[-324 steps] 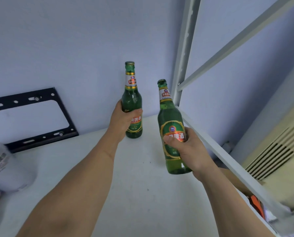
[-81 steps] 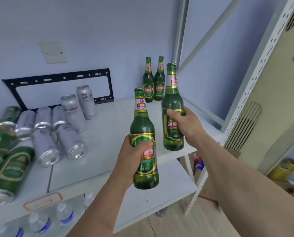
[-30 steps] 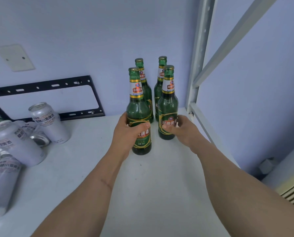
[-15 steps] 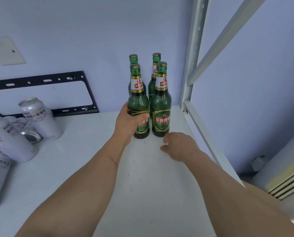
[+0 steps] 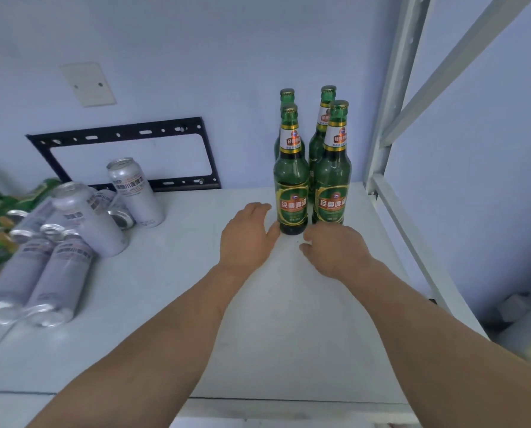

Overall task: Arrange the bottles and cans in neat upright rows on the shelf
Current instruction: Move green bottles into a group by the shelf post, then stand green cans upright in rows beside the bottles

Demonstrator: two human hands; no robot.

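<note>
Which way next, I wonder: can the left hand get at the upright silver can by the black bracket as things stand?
Probably yes. The left hand is open and holds nothing, and bare shelf lies between it and the upright silver can. The green bottles stand off to its other side.

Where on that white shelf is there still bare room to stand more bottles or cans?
The shelf is bare in front of the four upright green bottles, around the left hand and right hand, out to its front edge. A bare strip also lies between the bottles and the silver cans. The left end is crowded with cans, many lying down.
</note>
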